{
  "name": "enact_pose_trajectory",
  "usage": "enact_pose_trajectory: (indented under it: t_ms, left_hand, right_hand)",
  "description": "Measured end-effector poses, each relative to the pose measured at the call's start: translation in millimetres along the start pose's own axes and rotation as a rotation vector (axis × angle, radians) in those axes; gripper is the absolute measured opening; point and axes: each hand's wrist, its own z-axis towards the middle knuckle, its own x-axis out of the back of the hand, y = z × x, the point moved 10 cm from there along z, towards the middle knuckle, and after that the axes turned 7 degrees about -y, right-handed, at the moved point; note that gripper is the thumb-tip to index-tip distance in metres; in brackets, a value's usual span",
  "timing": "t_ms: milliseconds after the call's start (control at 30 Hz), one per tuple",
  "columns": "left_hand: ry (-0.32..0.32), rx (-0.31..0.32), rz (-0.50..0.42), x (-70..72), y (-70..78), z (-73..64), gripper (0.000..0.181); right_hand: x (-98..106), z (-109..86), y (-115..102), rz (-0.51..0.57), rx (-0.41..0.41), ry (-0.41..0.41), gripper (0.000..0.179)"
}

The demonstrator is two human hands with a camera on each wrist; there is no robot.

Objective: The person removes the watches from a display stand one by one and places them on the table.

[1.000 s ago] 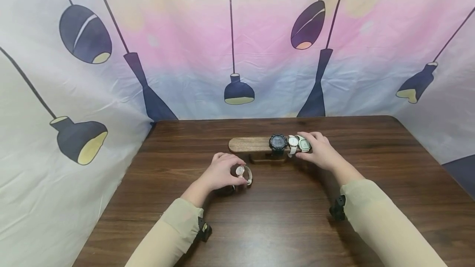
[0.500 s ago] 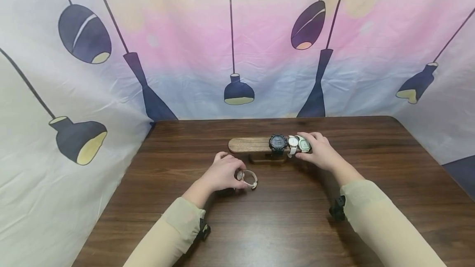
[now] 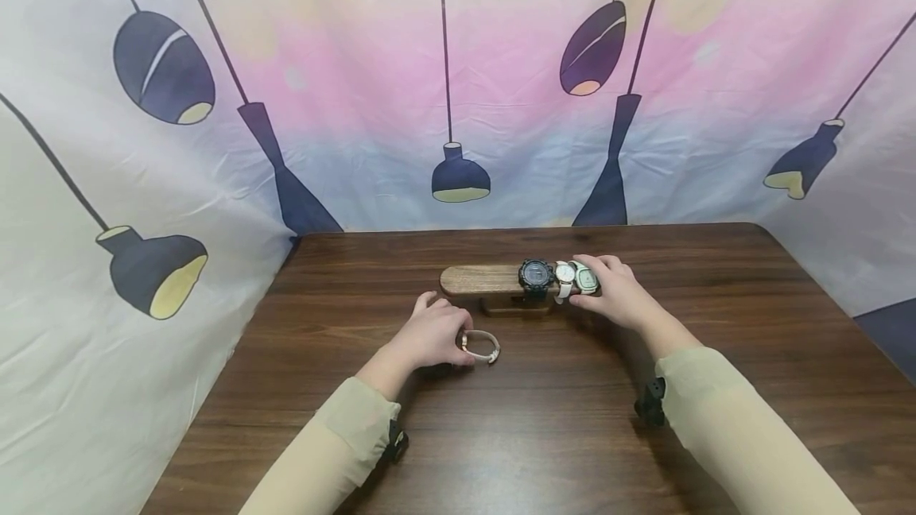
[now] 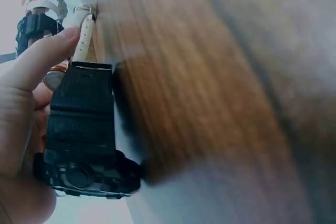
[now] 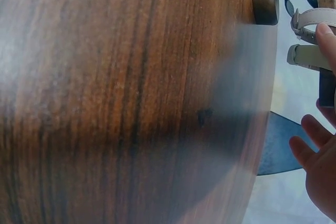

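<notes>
My left hand (image 3: pixel 428 334) holds a small watch with a white strap (image 4: pixel 84 40), thumb on one side and fingers on the other. Its buckled strap forms a loop, and its case is mostly behind the fingertips in the head view. Close beside the left palm is a bulky black watch (image 4: pixel 81 129), hidden under the hand from above. At the right end of a wooden watch stand (image 3: pixel 479 280), my right hand (image 3: pixel 614 290) grips a pale green watch (image 3: pixel 587 279), thumb in front and index finger behind. Its other fingers are spread apart in the right wrist view.
On the stand, a white-strapped watch (image 3: pixel 565 272) sits left of the green one, then a chunky black digital watch (image 3: pixel 536 275). The stand's left half is bare wood. A patterned cloth (image 3: pixel 386 86) hangs behind the brown table (image 3: pixel 558 420).
The left hand has turned the white-strapped watch, so its dial no longer faces the head camera and the strap loop points right. The right hand and the stand have stayed put.
</notes>
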Motion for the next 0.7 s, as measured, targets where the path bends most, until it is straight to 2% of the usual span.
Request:
enact_pose_trajectory:
  t_ms: [233,400,700]
  left_hand:
    - [-0.014,0.011,0.057,6.9,12.3,0.9,0.039]
    - [-0.030,0.036,0.081,1.4,13.2,2.3,0.038]
    - [-0.033,0.027,0.071,-5.9,14.2,5.0,0.038]
  right_hand:
    - [-1.1,0.8,0.1,-0.001,0.002,-0.002,0.073]
    - [-0.9,0.4,-0.9,0.000,0.003,-0.001,0.074]
    - [0.0,-0.4,0.1,0.002,0.001,0.001,0.072]
